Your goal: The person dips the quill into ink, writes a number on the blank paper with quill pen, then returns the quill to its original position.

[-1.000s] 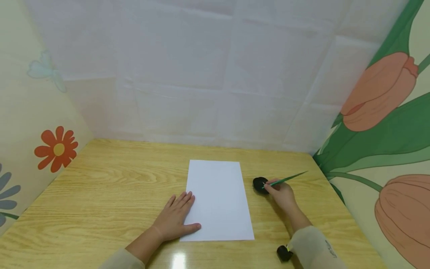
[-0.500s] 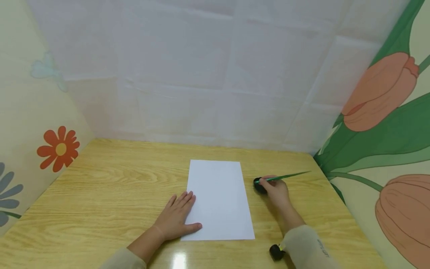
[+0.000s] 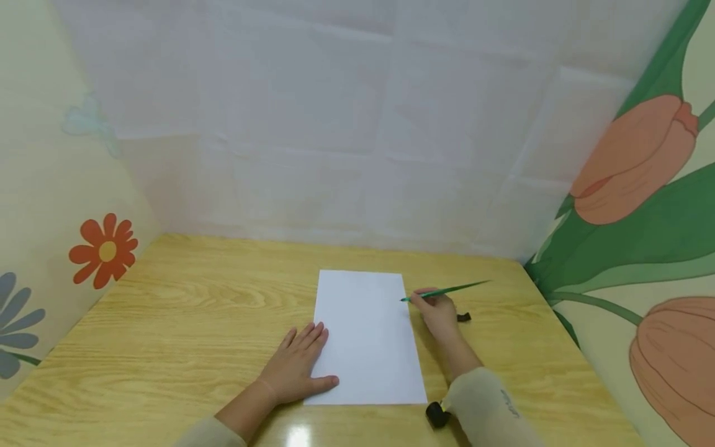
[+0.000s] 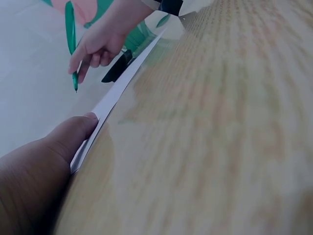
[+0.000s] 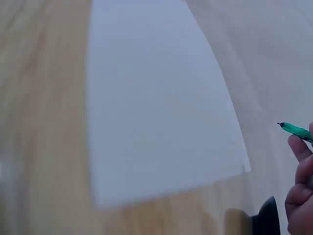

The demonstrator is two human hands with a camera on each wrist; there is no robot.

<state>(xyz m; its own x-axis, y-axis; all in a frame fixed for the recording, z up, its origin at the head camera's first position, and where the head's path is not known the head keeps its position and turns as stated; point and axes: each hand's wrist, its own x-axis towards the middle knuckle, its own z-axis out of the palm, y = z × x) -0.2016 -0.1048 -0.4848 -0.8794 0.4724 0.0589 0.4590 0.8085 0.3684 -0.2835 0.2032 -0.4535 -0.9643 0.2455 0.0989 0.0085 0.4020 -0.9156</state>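
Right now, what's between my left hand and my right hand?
White paper, in the head view: your left hand rests on its left edge; your right hand, holding the green pen, is by its right edge.

In the head view's lower right, the right hand (image 3: 440,315) partly hides a black object (image 3: 465,317). The right wrist view's right edge crops the pen (image 5: 295,130).

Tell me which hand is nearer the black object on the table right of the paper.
Right. The right hand is beside the black object, partly hiding it in the head view; the left hand rests on the left edge of the paper, farther away.
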